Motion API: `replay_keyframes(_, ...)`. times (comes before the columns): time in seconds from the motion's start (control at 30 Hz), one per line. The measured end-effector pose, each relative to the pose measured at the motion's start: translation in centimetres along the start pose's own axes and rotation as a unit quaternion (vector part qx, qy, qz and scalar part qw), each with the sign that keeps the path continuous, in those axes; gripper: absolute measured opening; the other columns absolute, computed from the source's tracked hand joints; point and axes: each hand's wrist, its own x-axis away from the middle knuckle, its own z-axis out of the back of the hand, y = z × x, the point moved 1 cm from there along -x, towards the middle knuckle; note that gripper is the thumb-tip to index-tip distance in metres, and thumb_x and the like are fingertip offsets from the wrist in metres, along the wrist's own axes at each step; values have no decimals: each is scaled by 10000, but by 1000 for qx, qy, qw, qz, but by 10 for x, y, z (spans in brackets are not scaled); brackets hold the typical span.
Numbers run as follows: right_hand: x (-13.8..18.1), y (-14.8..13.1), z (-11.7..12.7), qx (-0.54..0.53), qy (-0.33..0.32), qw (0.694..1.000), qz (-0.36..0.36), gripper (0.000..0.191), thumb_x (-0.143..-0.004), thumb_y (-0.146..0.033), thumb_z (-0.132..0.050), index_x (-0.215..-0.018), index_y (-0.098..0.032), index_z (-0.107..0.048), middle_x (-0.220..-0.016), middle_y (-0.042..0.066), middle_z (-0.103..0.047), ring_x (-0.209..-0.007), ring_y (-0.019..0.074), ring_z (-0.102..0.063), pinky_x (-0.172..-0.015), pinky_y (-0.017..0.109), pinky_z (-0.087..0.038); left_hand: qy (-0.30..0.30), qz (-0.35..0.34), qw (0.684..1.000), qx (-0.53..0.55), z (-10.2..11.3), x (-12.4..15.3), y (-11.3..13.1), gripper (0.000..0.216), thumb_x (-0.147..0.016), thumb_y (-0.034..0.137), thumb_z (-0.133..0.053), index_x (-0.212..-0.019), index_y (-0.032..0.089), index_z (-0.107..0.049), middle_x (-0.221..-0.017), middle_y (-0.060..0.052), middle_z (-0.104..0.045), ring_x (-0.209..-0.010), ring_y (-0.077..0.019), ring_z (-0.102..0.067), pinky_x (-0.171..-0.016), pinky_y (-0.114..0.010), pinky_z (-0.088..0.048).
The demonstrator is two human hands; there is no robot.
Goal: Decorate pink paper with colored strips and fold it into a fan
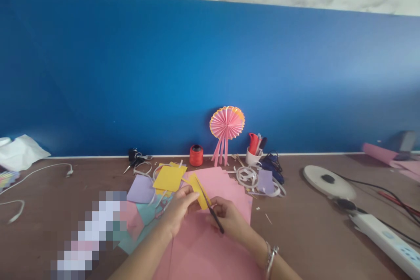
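Between thumb and fingers, my left hand (183,204) pinches a small yellow piece of paper (201,197). A pair of scissors (216,219) is in my right hand (226,216), its dark handle angled toward me. The blades lie along the right side of the yellow paper. Beneath both hands are large pink paper sheets (210,253). A stack of yellow paper (169,178) and a purple paper piece (141,189) lie just beyond my left hand. My fingers partly hide the scissors' handles.
A pink pleated paper fan (227,123) with streamers leans against the blue board (131,74). Near it stand a red thread spool (196,155) and a white cup (253,156) of tools. White ribbon coils (246,176) lie behind my right hand; a power strip (387,238) is far right.
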Motion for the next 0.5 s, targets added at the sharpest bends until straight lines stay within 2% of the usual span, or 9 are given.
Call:
replay_keyframes(0.13,0,-2,0,-4,6,1000,5,220,-650,-243,-642,-833,-153,-557,-433,-92,-474,-347,61,-405,-341,170,-311,5,-8,1000,-24,0,0,-2,226,-626,317,-681,-745,148,-590,-748,-57,-687,-742,-203,-652,-717,-308,-484)
replay_keyframes(0.33,0,1,0,-3,4,1000,-3,297,-649,-309,-690,-873,-152,-574,-443,-91,-466,-364,63,-414,-351,171,-324,28,-19,998,-52,1,-2,-2,154,-624,268,-662,-669,163,-559,-707,-12,-666,-723,-178,-642,-734,-290,-478)
replay_keyframes(0.5,0,0,0,-10,4,1000,-1,287,-650,-320,-692,-855,-157,-573,-454,-93,-454,-366,59,-409,-362,175,-328,23,-19,998,-56,-1,-1,-1,167,-622,274,-658,-725,157,-597,-761,-28,-677,-759,-186,-639,-751,-302,-480)
